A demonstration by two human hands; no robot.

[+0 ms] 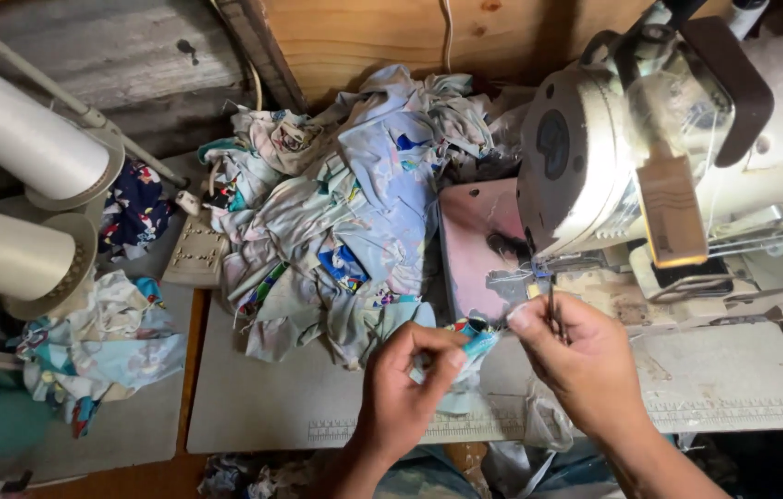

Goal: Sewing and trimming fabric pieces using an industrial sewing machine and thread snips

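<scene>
We keep both hands in front of the cream-coloured industrial sewing machine [595, 157], low over the grey tabletop [262, 397]. Our left hand [401, 393] is curled, thumb and fingers pinched shut on a small light-blue printed fabric piece [477, 344]. This piece lies just before the machine's needle area, between our two hands and partly covered by the fingers. Our right hand [576, 356] is closed with thumb and forefinger pinched near a thin dark metal tool [553, 310], which stands roughly upright at the fingertips. We cannot tell whether the fingers also grip thread. Pale thread strands [521, 275] cross just above the tool, beside the pinkish metal plate [475, 245] at the machine's left end.

Behind the hands, a large heap of pale-blue printed cloth scraps [345, 212] rests on the tabletop, touching the plate. Two large white thread cones [17, 185] lie at the left edge, one above the other. A smaller bundle of printed fabric [105, 342] sits below them, well apart from the hands. A printed ruler strip [465, 427] runs along the tabletop's front edge.
</scene>
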